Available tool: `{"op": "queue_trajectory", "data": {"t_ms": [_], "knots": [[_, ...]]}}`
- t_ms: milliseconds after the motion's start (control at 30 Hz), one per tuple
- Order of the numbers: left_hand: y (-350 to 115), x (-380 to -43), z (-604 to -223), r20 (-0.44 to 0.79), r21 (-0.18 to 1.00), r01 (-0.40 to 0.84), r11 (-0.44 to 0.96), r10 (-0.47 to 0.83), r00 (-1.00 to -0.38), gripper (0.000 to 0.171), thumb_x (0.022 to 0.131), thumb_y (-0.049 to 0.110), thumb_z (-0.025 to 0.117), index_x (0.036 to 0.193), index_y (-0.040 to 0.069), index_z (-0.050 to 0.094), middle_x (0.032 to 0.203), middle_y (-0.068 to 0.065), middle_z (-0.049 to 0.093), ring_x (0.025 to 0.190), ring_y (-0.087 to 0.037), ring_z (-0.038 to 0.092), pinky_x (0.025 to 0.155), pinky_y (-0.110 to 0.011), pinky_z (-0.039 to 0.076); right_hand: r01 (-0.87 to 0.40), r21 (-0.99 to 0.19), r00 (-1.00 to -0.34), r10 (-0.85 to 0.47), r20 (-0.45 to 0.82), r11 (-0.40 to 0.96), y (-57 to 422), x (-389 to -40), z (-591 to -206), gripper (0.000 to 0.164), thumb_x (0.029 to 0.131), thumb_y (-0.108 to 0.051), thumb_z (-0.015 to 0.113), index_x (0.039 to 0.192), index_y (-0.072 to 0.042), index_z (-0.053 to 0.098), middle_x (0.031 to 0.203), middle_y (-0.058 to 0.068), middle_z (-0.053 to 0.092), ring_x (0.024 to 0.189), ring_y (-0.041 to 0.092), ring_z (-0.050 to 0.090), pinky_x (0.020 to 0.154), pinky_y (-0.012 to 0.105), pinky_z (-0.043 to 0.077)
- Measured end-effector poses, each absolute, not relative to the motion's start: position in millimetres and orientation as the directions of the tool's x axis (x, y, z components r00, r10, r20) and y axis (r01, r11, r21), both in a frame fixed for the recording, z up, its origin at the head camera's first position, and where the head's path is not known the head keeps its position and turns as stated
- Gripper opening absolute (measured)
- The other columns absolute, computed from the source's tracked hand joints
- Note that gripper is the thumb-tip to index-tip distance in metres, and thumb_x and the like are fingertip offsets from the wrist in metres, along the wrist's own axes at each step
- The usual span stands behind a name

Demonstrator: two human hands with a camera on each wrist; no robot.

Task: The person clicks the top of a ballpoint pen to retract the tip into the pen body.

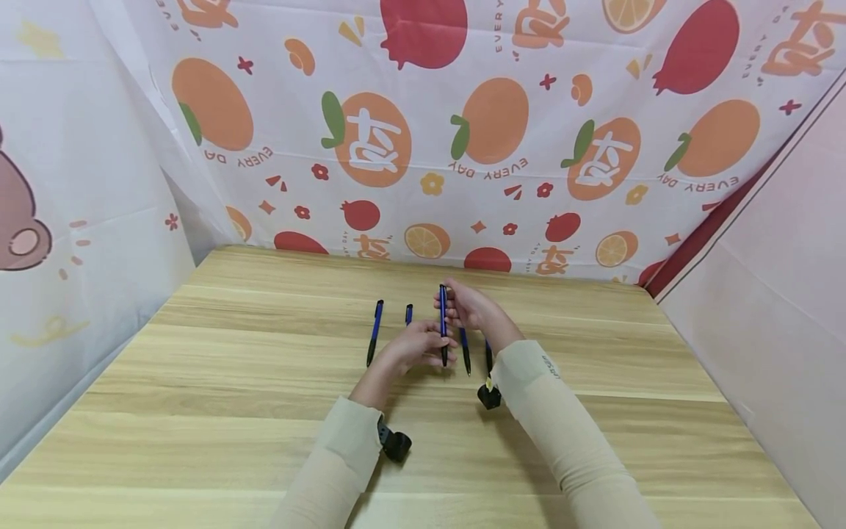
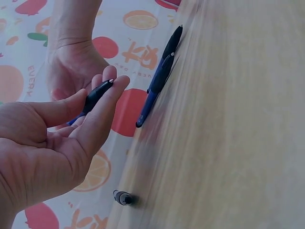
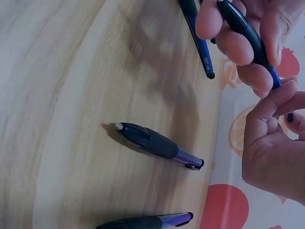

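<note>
Both hands hold one blue pen with a black grip (image 1: 443,316) above the table, its tip toward the person. My left hand (image 1: 416,344) pinches the black grip near the tip between thumb and fingers, as the left wrist view shows. At the far, clip end, my right hand (image 1: 468,305) holds the pen with its fingertips. A similar pen (image 3: 159,145) lies on the table beside the right hand, with another pen (image 3: 162,221) next to it. Left of the hands lie a pen (image 1: 374,333) and a second pen (image 1: 409,313), the latter partly hidden by the left hand.
The wood-grain table (image 1: 218,353) ends at a fruit-print curtain (image 1: 429,191) behind the pens. Pale cloth walls (image 1: 86,220) stand at both sides. A small black camera (image 1: 396,445) is strapped at the left wrist, and another black camera (image 1: 489,397) at the right.
</note>
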State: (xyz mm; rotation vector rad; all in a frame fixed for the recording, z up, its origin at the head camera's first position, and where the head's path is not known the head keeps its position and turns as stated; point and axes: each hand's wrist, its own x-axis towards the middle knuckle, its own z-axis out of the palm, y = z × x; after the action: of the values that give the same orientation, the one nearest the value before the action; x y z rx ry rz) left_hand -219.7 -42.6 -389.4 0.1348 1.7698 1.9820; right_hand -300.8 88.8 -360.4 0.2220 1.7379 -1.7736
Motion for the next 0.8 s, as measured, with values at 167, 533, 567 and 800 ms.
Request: {"op": "queue_trajectory", "data": {"t_ms": [167,533,567,800], "knots": [[-42.5,-219.9,-390.5,-0.23,0.961,-0.272,-0.047,0.409,-0.883,0.026,0.095,-0.003,0.042,0.117,-0.017,0.043,0.106,-0.025,0.059,0.095,-0.039,0.059,0.073,-0.04,0.053,0.544,-0.836,-0.783,-0.315,-0.536,0.071,89.3,-301.0,-363.3,0.036,0.098,-0.036,0.036,0.084,-0.008,0.053,0.071,-0.001,0.055,0.046,0.007,0.036,0.048,0.019,0.037],[-44.0,-221.6,-389.3,-0.235,0.96,-0.276,-0.042,0.412,-0.88,0.024,0.094,-0.003,0.043,0.115,-0.016,0.045,0.107,-0.026,0.058,0.097,-0.04,0.058,0.073,-0.039,0.053,0.546,-0.836,-0.784,-0.318,-0.533,0.054,89.8,-302.4,-364.3,0.037,0.098,-0.037,0.036,0.097,-0.003,0.052,0.07,-0.001,0.055,0.045,0.007,0.037,0.046,0.017,0.038],[-44.4,-222.0,-389.5,-0.234,0.961,-0.274,-0.04,0.415,-0.879,0.025,0.094,-0.003,0.043,0.115,-0.016,0.044,0.107,-0.026,0.059,0.096,-0.04,0.059,0.073,-0.039,0.053,0.55,-0.834,-0.783,-0.317,-0.536,0.051,89.7,-302.6,-364.2,0.038,0.098,-0.037,0.036,0.098,-0.003,0.052,0.07,-0.001,0.055,0.044,0.007,0.037,0.046,0.017,0.039],[-47.1,-224.5,-389.6,-0.228,0.963,-0.266,-0.028,0.438,-0.87,0.029,0.095,-0.001,0.042,0.119,-0.017,0.042,0.109,-0.025,0.058,0.096,-0.039,0.059,0.075,-0.038,0.053,0.561,-0.826,-0.782,-0.3,-0.547,0.046,89.6,-304.0,-362.2,0.041,0.098,-0.04,0.038,0.103,-0.002,0.053,0.069,-0.001,0.057,0.046,0.008,0.043,0.048,0.018,0.04]]}}
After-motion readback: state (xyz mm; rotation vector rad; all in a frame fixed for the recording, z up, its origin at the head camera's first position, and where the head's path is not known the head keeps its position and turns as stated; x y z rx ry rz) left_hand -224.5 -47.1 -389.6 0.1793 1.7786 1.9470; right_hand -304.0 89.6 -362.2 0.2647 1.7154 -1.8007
